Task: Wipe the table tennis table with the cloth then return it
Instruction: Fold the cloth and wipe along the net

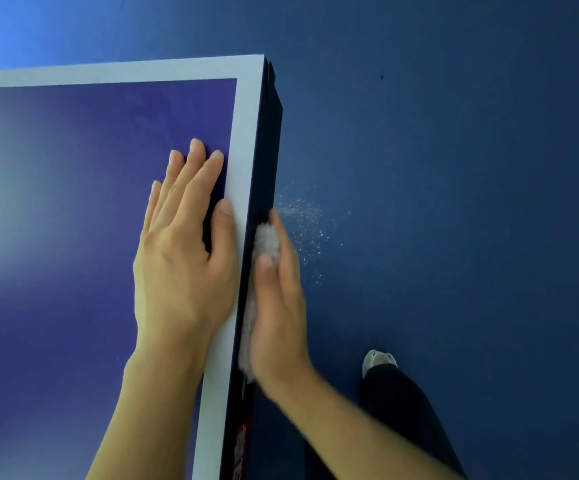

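My left hand (184, 258) lies flat, fingers straight, bracing the table (243, 133). My right hand (277, 306) holds the cloth (267, 240), thumb over it, against the side edge. Best to press evenly and run toward the corner.

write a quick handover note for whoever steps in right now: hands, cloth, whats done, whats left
Left hand: flat on the table top, fingers straight, beside the white border line.
Right hand: holds the grey cloth against the table's dark side edge, thumb over it.
Done: side edge being wiped; pale specks on the floor beside it. How much of the top is wiped cannot be told.
Left: probably the edge up to the corner, then return the cloth; its place is not in view.
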